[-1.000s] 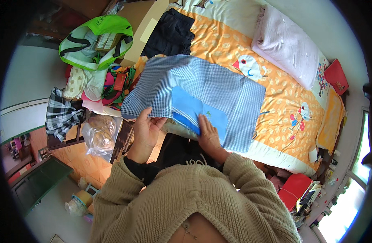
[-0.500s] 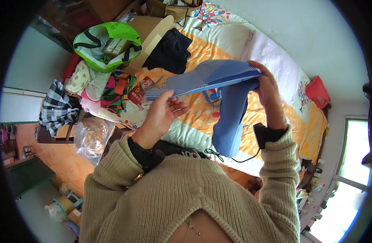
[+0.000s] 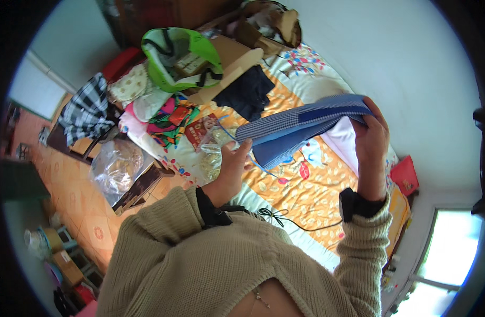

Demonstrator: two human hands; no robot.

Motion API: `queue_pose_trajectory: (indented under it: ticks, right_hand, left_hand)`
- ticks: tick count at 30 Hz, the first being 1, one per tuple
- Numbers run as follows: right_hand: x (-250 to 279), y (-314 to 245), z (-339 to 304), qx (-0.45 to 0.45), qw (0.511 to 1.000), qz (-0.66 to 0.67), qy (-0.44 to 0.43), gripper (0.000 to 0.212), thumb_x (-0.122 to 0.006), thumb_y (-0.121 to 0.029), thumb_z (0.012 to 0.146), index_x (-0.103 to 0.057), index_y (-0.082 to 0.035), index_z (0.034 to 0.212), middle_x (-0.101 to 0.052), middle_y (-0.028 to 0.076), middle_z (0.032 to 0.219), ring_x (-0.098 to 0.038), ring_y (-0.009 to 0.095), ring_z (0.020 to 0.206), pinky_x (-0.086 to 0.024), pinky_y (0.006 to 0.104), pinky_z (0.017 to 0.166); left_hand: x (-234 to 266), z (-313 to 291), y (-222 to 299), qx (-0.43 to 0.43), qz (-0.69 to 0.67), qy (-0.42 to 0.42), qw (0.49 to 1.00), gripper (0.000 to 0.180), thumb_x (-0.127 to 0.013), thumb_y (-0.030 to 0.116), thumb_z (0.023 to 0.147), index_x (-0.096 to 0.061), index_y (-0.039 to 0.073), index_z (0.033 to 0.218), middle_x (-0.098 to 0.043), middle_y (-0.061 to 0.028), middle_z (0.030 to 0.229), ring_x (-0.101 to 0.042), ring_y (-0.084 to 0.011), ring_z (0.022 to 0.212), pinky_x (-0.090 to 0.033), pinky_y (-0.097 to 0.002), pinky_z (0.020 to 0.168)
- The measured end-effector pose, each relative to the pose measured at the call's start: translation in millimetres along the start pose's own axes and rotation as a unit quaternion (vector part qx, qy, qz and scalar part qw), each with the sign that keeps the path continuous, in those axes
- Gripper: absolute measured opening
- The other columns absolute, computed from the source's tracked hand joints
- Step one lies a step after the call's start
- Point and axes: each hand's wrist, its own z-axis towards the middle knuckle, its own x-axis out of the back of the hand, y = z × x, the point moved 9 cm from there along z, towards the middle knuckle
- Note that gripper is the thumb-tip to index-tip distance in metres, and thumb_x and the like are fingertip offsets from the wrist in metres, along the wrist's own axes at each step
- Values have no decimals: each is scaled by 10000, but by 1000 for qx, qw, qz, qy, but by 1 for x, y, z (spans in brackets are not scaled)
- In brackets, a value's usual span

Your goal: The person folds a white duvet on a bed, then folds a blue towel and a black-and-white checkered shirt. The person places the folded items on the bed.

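A folded length of blue cloth (image 3: 305, 119), plain blue in parts and finely checked or striped in others, is stretched in the air above the bed. My right hand (image 3: 373, 132) grips its far right end, fingers over the top fold. At its left end my left hand (image 3: 231, 171) is closed on the edge, thumb up against it; part of its fingers is hidden. The lower layer of the cloth sags between the hands. Just beyond my left hand lies a clear plastic bag (image 3: 213, 150), next to a red printed packet (image 3: 201, 129).
The bed (image 3: 305, 195) has an orange, leaf-patterned cover. A green bag (image 3: 208, 50), a cardboard box (image 3: 234, 61), black clothing (image 3: 246, 94) and colourful clothes (image 3: 168, 119) crowd its far left. A black cord (image 3: 300, 227) runs near my body. A red pouch (image 3: 404, 175) lies at right.
The hanging right part of the cloth has been drawn up and folded back under the upper layer. My view has turned, and both hands sit lower and further right in it.
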Motion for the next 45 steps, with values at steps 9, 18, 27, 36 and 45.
queue_pose_trajectory:
  ticks: [9,18,27,36,45]
  right_hand:
    - [-68,-10,-66,86,986,-115,-84,416,-378,-11,961,-421,75,1366,-464,138,1382,-520,220,1189,-477,318,952]
    - [-116,-45,-119,59,970,-15,-236,524,-446,-148,959,-343,97,1411,-397,213,1425,-458,275,1259,-351,384,1083]
    - [-173,-19,-163,154,815,-284,-480,830,-787,-463,698,-506,36,1299,-483,182,1256,-514,282,1142,-401,360,982]
    - [-341,10,-208,178,762,-208,-587,162,-672,28,796,-656,15,957,-592,93,789,-559,200,693,-435,285,620]
    - [-540,129,-267,-17,684,-187,-705,103,-540,-69,957,-572,4,1023,-585,35,819,-609,96,651,-507,232,573]
  left_hand:
    - [-65,-83,95,-616,482,-5,623,992,-839,317,639,-304,117,1450,-246,-177,1518,-236,-408,1386,-160,-639,1049]
    - [4,-141,136,-671,437,29,598,431,-665,59,739,-587,30,1162,-600,-137,1192,-611,-270,1041,-502,-389,854]
    - [115,-266,195,-568,640,216,471,304,-652,139,715,-651,48,1005,-656,-84,937,-656,-236,839,-511,-333,711]
    - [238,-319,281,-439,732,265,449,266,-663,51,660,-599,51,918,-561,-81,706,-585,-283,613,-449,-385,550]
    - [429,-288,350,-339,704,239,577,181,-717,98,726,-623,22,860,-610,-125,732,-612,-328,662,-452,-397,569]
